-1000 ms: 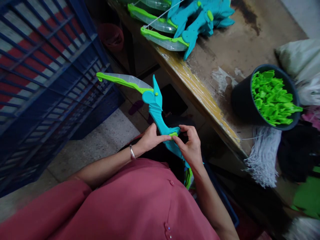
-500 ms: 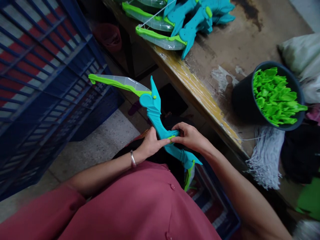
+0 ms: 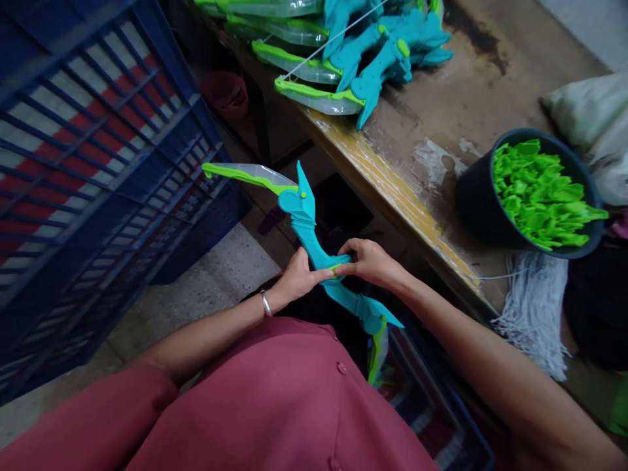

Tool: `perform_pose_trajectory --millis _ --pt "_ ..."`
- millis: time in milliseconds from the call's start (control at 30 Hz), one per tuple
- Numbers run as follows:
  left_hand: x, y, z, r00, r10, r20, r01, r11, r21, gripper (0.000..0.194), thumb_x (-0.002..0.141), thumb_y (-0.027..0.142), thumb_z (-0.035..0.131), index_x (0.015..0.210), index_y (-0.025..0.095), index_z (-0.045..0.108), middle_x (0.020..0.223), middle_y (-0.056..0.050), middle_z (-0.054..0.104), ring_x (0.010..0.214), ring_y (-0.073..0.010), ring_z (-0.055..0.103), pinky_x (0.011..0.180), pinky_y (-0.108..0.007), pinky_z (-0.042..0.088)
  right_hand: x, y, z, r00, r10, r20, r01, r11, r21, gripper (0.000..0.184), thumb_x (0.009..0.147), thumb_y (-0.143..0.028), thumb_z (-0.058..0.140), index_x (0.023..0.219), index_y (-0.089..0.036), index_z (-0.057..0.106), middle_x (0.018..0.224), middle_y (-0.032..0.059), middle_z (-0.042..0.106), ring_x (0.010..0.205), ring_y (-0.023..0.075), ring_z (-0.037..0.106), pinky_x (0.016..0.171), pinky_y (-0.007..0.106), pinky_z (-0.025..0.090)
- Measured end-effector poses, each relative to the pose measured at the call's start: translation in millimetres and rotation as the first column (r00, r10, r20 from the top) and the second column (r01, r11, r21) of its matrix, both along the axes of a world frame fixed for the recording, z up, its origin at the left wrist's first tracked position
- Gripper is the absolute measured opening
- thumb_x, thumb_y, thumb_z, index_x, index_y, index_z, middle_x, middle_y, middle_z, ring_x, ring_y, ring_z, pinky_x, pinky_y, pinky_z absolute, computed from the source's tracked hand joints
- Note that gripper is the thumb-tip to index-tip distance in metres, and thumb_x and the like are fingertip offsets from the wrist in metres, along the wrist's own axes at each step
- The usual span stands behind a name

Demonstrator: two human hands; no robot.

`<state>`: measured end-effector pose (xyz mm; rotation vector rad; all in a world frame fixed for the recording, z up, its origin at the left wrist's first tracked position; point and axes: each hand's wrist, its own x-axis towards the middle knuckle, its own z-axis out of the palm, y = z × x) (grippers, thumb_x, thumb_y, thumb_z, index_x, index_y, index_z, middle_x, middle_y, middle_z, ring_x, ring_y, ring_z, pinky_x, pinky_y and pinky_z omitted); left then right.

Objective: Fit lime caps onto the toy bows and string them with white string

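A turquoise toy bow (image 3: 305, 230) with lime-green and clear limbs is held in front of my body, one limb reaching out to the left and the other hanging down on the right. My left hand (image 3: 297, 280) wraps the middle of its grip from the left, thumb on top. From the other side my right hand (image 3: 369, 263) pinches the grip's middle, thumb beside a small lime-green part (image 3: 336, 268). The thumbs nearly meet there and partly cover that part. No string shows on this bow.
Several similar bows (image 3: 375, 69) are piled on the worn table (image 3: 417, 196), some strung. A dark bucket (image 3: 478, 196) holds lime-green pieces. White strings (image 3: 532, 320) hang by the table edge. A tall blue crate (image 3: 142, 150) stands at left; another crate (image 3: 471, 418) is low on the right.
The view has shifted slightly. The bow has turned a little, and its left limb tip points less far left. Both hands keep their hold, thumbs still at the lime-green part.
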<state>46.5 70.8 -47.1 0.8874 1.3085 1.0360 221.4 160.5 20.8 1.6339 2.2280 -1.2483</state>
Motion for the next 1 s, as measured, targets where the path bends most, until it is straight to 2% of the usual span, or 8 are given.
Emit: perform_pose_trajectory --millis 200,333,500,567,633,700,800,1000 --pt "-4.6 -9.1 12.0 0.968 -0.106 0.226 0.107 0.994 0.01 0.039 0.069 0.033 0.088 0.095 0.017 0.064 0.09 -0.003 0.069 0.087 -0.0214 0.063 0.081 -0.034 0.051 3.1 -38.8 1.3 0.963 -0.192 -0.188 0.202 0.979 0.033 0.031 0.066 -0.026 0.088 0.088 -0.017 0.068 0.072 -0.0052 0.059 0.066 0.0121 0.052 0.062 0.024 0.038" --pt "-1.9 -19.8 21.2 0.885 -0.028 0.465 0.12 0.978 -0.169 0.04 0.073 0.045 0.087 0.097 0.018 0.072 0.093 -0.004 0.073 0.089 -0.0207 0.066 0.083 -0.031 0.053 2.5 -84.4 18.7 0.908 -0.186 -0.376 0.273 0.942 0.194 0.031 0.07 -0.025 0.088 0.09 -0.017 0.065 0.088 -0.0015 0.06 0.078 0.0129 0.054 0.07 0.024 0.042" --pt "5.6 -20.8 26.1 0.844 -0.065 0.533 0.243 0.932 -0.27 0.036 0.074 0.051 0.084 0.084 0.017 0.076 0.094 -0.007 0.075 0.091 -0.0217 0.066 0.079 -0.03 0.054 20.8 -117.8 55.4 0.708 -0.122 -0.696 0.03 0.989 -0.142 0.027 0.089 -0.043 0.075 0.084 -0.018 0.069 0.083 -0.0006 0.064 0.074 0.0117 0.06 0.069 0.023 0.048" --pt "9.9 -18.8 25.9 0.84 -0.055 0.54 0.249 0.923 -0.294 0.029 0.073 0.043 0.085 0.084 0.018 0.076 0.1 -0.008 0.076 0.101 -0.0241 0.066 0.086 -0.032 0.055 48.6 -115.1 57.9 0.748 -0.179 -0.639 0.12 0.983 -0.135 0.028 0.091 -0.045 0.072 0.084 -0.018 0.07 0.082 0.0 0.067 0.075 0.0126 0.062 0.071 0.024 0.049" --pt "14.3 -15.9 24.9 0.811 -0.036 0.584 0.257 0.918 -0.301 0.021 0.071 0.034 0.084 0.082 0.019 0.074 0.103 -0.008 0.077 0.108 -0.0263 0.066 0.097 -0.037 0.053 88.9 -104.9 48.8 0.845 -0.325 -0.424 0.392 0.916 0.079 0.025 0.094 -0.042 0.067 0.086 -0.019 0.07 0.08 -0.0001 0.068 0.074 0.0131 0.062 0.071 0.024 0.05" --pt "18.6 -11.7 23.9 0.773 -0.026 0.633 0.264 0.921 -0.286 0.017 0.068 0.026 0.081 0.082 0.019 0.073 0.103 -0.008 0.077 0.112 -0.0276 0.065 0.108 -0.043 0.048 135.0 -91.1 34.2 0.827 -0.546 -0.131 0.542 0.716 0.44 0.02 0.096 -0.035 0.059 0.092 -0.019 0.07 0.08 0.0007 0.068 0.074 0.0148 0.063 0.07 0.025 0.051" --pt "25.7 -1.1 22.5 0.714 -0.039 0.699 0.266 0.938 -0.22 0.019 0.064 0.019 0.074 0.082 0.019 0.072 0.101 -0.007 0.076 0.113 -0.0288 0.066 0.117 -0.05 0.041 194.5 -71.1 16.2 0.694 -0.72 0.008 0.533 0.521 0.666 0.027 0.097 -0.019 0.045 0.11 -0.014 0.068 0.106 0.0128 0.067 0.094 0.0223 0.063 0.082 0.034 0.05" --pt "41.6 19.6 13.7 0.641 -0.088 0.763 0.31 0.938 -0.153 0.03 0.061 0.015 0.069 0.09 0.019 0.073 0.111 -0.01 0.075 0.117 -0.0298 0.064 0.115 -0.056 0.044 243.0 -46.3 -0.9 0.653 -0.719 0.237 0.362 0.572 0.736 0.029 0.094 -0.012 0.046 0.11 -0.017 0.069 0.131 0.0157 0.058 0.097 0.0238 0.061 0.077 0.033 0.046"
